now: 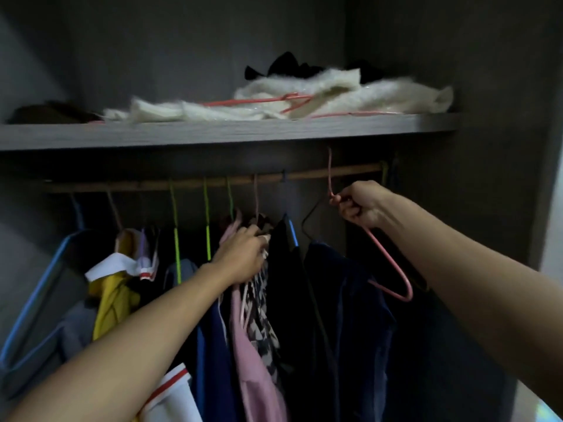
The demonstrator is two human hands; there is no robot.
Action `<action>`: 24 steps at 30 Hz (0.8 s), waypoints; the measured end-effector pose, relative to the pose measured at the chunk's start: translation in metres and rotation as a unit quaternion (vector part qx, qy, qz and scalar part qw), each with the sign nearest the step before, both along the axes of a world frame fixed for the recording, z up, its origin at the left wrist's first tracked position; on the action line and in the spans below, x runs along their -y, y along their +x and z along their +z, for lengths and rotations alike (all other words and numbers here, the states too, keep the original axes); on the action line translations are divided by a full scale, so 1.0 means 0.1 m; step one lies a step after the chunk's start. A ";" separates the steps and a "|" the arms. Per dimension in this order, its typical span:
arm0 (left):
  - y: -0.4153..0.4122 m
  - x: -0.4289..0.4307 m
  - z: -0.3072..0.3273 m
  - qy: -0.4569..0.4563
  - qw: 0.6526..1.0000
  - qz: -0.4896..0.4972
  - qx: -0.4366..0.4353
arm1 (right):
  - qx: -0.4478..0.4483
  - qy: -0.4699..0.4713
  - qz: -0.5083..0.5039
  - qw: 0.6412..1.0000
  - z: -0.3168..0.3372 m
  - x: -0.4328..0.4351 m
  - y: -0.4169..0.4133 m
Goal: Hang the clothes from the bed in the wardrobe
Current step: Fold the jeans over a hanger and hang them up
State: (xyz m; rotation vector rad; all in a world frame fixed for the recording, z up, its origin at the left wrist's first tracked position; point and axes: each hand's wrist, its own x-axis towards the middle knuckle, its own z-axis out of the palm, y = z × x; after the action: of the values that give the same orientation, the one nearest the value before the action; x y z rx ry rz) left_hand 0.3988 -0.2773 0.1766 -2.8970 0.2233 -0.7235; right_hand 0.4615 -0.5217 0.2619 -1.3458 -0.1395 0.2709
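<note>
Grey wardrobe walls enclose a wooden rail (213, 182) beneath a grey shelf (213, 134). A pink hanger (393, 269) is held near its neck by the right hand (362, 205), whose fingers (350, 213) are curled tightly round the wire. Its hook rises past the rail toward the underside of the shelf, and whether it is caught on the rail cannot be told. Its right shoulder is seen bare, just beside a dark blue garment (350, 300).

The left hand (240, 257) is pushed in among the hung clothes. Its fingers are closed on bunched fabric at the top of a pink garment (256, 376) and a black-and-white patterned garment (262, 324).

Further left, green hangers (176, 226), a yellow garment (112, 303) and a blue hanger (36, 300) are hung along the same rail. On the shelf, white fluffy fabric (335, 95) is heaped, with a second hanger (259, 101), also pink, lying across it.
</note>
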 end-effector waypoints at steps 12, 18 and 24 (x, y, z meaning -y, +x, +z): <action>0.05 0.04 -0.06 -0.042 0.998 0.028 0.030 | 0.016 0.021 0.010 1.000 -0.58 -0.48 0.52; 0.19 0.35 0.07 -0.093 0.985 0.053 0.133 | 0.338 -0.466 -0.259 0.776 -0.49 0.08 0.66; 0.32 0.66 0.07 -0.128 0.982 -0.010 0.139 | 0.316 -0.667 -0.296 0.606 -0.64 0.67 0.91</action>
State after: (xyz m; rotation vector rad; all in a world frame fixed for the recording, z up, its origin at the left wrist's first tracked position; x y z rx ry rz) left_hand 0.4305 -0.3429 0.1837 -2.9809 0.1333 -1.2319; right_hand 0.5523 -0.5888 0.1980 -2.8570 -0.0463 -0.9213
